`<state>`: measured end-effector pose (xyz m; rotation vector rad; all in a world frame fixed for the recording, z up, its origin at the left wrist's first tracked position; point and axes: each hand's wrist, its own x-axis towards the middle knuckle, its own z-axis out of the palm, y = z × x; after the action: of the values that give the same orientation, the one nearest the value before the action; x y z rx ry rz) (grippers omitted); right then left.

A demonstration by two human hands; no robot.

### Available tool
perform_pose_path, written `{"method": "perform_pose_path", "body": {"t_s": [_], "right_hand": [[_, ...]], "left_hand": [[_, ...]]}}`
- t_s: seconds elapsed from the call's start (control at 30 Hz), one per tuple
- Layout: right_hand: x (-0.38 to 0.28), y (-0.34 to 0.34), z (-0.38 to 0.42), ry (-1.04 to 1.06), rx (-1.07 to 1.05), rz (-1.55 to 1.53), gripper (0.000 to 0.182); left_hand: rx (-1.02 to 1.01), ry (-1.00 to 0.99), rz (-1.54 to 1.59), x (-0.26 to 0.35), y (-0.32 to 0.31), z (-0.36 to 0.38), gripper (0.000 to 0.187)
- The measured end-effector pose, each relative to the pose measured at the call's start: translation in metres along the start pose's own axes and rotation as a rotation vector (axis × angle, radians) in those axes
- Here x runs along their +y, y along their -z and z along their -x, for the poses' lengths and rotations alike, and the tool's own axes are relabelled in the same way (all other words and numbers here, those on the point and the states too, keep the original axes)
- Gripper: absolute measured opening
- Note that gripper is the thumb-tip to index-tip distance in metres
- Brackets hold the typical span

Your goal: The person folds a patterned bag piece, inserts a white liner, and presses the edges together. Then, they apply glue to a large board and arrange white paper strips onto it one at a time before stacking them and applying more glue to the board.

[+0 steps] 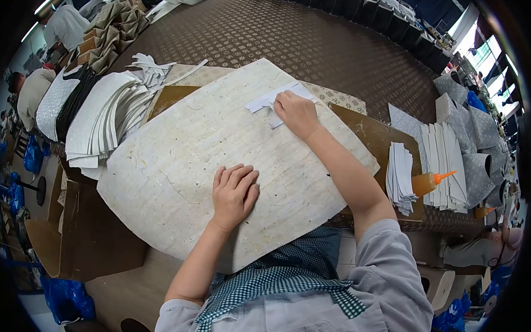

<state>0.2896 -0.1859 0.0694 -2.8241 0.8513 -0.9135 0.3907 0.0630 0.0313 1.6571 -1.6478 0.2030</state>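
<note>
A pale, worn board (pixel 177 151) with stray threads and specks lies in front of me. My left hand (pixel 236 193) lies on it, palm down, fingers stretched out and holding nothing. Farther out, my right hand (pixel 297 114) has its fingers bent and closed on a white strip (pixel 263 101) near the board's far corner. The strip looks like paper or thin fabric. A smaller white piece (pixel 275 120) pokes out below those fingers. My fingertips hide part of the strip.
Left of the board, white sheets (pixel 103 113) are fanned in a stack beside a cardboard box (pixel 92 225). To the right are a stack of white strips (pixel 400 176), an orange-tipped glue bottle (pixel 424 184) and white panels (pixel 447 165). Another person (pixel 35 95) sits at far left.
</note>
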Motion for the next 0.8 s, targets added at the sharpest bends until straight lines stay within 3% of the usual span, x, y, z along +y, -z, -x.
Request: {"method": "perform_pose_path", "body": {"t_s": [0.23, 0.33, 0.53, 0.8], "right_hand": [[-0.023, -0.010, 0.005, 0.061, -0.004, -0.012, 0.034], [-0.030, -0.018, 0.002, 0.035, -0.047, 0.067, 0.031], [-0.015, -0.034, 0.000, 0.189, -0.053, 0.201, 0.014], [0.046, 0.026, -0.032, -0.285, 0.519, -0.404, 0.017]], "left_hand": [[0.012, -0.007, 0.002, 0.001, 0.001, -0.002, 0.023], [0.013, -0.008, 0.005, 0.001, 0.001, -0.001, 0.023], [0.020, -0.013, 0.003, -0.001, -0.001, -0.001, 0.024], [0.023, -0.013, 0.006, -0.003, -0.002, 0.001, 0.024]]}}
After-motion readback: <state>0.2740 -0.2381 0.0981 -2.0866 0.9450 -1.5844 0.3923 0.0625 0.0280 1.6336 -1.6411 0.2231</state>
